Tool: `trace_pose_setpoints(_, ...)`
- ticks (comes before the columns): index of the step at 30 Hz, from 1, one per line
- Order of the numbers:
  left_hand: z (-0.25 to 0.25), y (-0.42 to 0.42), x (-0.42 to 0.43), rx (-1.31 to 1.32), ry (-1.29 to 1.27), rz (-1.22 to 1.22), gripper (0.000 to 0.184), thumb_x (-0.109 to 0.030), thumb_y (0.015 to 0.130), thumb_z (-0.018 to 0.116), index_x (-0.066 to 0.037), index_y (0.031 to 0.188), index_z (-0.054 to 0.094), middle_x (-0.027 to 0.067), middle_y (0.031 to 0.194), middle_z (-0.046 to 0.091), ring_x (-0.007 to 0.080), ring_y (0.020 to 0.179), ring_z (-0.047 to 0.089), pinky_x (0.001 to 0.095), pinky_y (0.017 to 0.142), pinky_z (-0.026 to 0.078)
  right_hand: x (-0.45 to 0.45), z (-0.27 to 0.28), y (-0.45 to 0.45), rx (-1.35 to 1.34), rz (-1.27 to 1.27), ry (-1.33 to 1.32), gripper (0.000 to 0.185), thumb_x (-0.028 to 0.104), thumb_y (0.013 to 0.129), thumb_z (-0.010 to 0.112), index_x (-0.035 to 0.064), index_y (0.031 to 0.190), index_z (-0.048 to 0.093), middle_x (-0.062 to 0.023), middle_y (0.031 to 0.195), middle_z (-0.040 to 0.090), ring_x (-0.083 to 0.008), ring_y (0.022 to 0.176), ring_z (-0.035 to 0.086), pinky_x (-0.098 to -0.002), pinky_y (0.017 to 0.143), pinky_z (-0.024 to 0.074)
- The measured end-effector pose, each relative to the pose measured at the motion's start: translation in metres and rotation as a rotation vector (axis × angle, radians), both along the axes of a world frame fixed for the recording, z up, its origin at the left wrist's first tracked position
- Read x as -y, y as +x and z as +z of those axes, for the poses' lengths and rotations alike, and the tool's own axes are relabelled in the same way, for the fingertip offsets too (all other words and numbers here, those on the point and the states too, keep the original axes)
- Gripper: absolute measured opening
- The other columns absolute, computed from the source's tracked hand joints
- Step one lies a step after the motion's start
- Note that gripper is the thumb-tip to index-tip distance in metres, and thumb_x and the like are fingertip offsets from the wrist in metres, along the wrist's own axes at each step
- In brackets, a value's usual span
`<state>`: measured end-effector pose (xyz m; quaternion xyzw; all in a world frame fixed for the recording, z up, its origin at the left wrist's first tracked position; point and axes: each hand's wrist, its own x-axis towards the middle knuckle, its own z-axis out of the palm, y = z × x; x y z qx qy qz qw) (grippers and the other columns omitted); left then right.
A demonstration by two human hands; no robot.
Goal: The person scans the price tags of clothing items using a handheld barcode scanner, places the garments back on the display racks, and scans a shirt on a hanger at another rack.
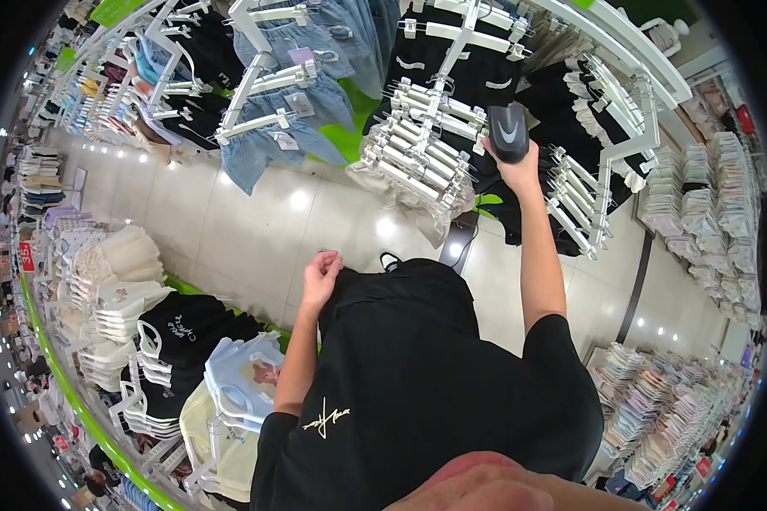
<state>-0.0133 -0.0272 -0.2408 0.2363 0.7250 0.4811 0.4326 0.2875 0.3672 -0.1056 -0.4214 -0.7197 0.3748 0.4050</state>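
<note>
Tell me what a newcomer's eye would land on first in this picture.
Probably the dark scanner in the right hand, held out right of centre, above the middle of the picture. Next, perhaps, the blue denim clothes hanging at upper left, and the white hangers crowded between them and the scanner.

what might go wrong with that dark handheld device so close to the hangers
The dark handheld device could catch on the closely packed white hangers beside it and perhaps knock a garment loose. Only the right hand holds it, with the left hand well apart, so a slip might drop it onto the tiled floor.
</note>
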Motion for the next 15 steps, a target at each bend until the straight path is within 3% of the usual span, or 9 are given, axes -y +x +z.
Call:
trace_pose_setpoints(7, -0.004, 0.002, -0.004, 0.003, -0.009, 0.012, 0.024, -0.011, 0.100, 0.066, 0.003, 0.120, 0.065, 0.0088, 0.103, 0.074, 0.0142, 0.089, 0.071, 0.0272, 0.075, 0.055, 0.009, -0.043, -0.013, -0.453, -0.202, -0.238, 0.024, 0.005, 0.084, 0.085, 0.0004, 0.101, 0.070, -0.0049, 0.095, 0.074, -0.0121, 0.086, 0.068, -0.0294, 0.082, 0.0537)
trace_pose_setpoints(9, -0.003, 0.001, -0.003, 0.006, -0.029, -0.014, 0.030, -0.014, 0.100, 0.067, 0.004, 0.124, 0.064, 0.0118, 0.109, 0.073, 0.0172, 0.094, 0.071, 0.0299, 0.080, 0.057, 0.010, -0.049, -0.017, -0.584, -0.252, -0.257, 0.028, 0.004, 0.083, 0.086, 0.0033, 0.104, 0.067, -0.0038, 0.095, 0.071, -0.0125, 0.086, 0.066, -0.0298, 0.081, 0.0527)
trace_pose_setpoints(15, -0.004, -0.004, -0.002, 0.017, -0.051, -0.011, 0.031, -0.014, 0.100, 0.066, 0.004, 0.125, 0.063, 0.0130, 0.112, 0.073, 0.0186, 0.095, 0.072, 0.0309, 0.082, 0.058, 0.008, -0.030, -0.024, -0.699, -0.389, -0.230, 0.027, -0.001, 0.082, 0.085, 0.0042, 0.100, 0.065, -0.0025, 0.092, 0.068, -0.0122, 0.084, 0.064, -0.0297, 0.080, 0.0524)
